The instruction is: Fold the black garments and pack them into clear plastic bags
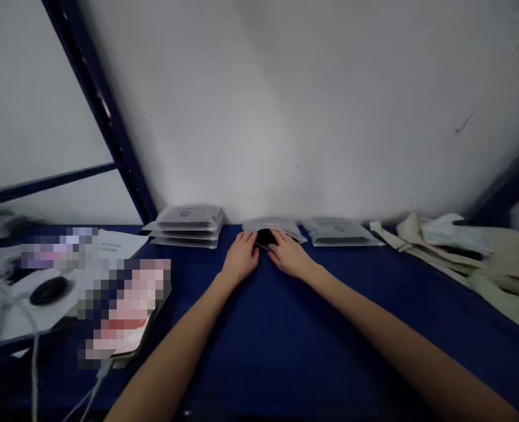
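Both arms reach forward over the dark blue table [281, 334] to a frosted plastic bag [270, 224] lying near the wall. A black item [266, 237] shows at the bag's near side, between my hands. My left hand [242, 257] is at its left edge, with fingers bent over the bag and the black item. My right hand [289, 253] is on the right side, its fingers at the black item and the bag's edge. Some fingertips are hard to make out. To the left stands a stack of frosted bags [187, 225]; more frosted bags [338, 231] lie to the right.
At the left are a partly blurred phone [139, 328] with a cable [95, 390], white papers [119, 246] and a black mouse [49, 291]. Beige cloth bags [501, 275] lie heaped at the right. A pale wall [259, 117] rises behind the table.
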Tool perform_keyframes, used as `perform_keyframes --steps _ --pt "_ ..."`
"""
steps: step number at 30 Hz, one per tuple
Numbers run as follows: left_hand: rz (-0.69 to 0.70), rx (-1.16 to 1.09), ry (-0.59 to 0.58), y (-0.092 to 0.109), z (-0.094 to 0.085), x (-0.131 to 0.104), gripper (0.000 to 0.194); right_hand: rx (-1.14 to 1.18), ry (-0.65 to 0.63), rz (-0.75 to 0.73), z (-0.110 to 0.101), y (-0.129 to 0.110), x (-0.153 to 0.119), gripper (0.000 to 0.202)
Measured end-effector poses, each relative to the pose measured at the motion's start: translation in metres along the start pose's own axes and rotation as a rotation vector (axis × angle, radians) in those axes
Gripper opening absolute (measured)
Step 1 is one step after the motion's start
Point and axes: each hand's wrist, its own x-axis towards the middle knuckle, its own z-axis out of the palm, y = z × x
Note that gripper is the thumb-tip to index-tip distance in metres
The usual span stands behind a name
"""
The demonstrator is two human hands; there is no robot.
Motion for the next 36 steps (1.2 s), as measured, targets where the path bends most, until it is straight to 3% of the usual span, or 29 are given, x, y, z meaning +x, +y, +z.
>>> perform_keyframes --steps 6,10,16,21,24,27,30,33,36 --pt "-0.072 -0.153 0.016 -0.006 0.006 0.003 0.047 0.168 -0.029 0.017 -0.001 0.008 0.021 0.028" --pt "-0.091 -0.26 0.085 -0.009 0.005 0.006 0.049 0.483 0.117 -0.015 -0.014 0.02 0.013 0.023" --pt "-0.088 -0.242 0.146 -0.007 -0.002 0.007 0.044 0.99 0.377 0.189 -0.034 0.015 -0.001 0.017" --pt "-0.065 -0.12 0.143 -0.008 -0.008 0.006 0.041 1.355 0.4 0.296 -0.055 0.008 -0.007 0.031" --pt "-0.094 -0.016 0.059 -0.008 -0.009 0.004 0.033 1.343 0.44 0.284 -0.066 0.009 -0.018 0.025" --pt "-0.112 0.039 -0.02 -0.008 -0.007 0.003 0.034 1.191 0.456 0.204 -0.069 0.009 -0.031 0.017" --pt "-0.098 0.044 -0.055 -0.008 -0.006 0.002 0.035 1.032 0.347 0.055 -0.066 0.007 -0.04 0.018" --pt "-0.092 -0.005 -0.028 -0.006 -0.009 0.002 0.026 0.887 0.199 -0.053 -0.065 0.003 -0.045 0.026" --pt "-0.066 -0.132 0.047 0.006 -0.018 0.003 0.021 0.78 0.182 -0.11 -0.068 0.003 -0.047 0.032"
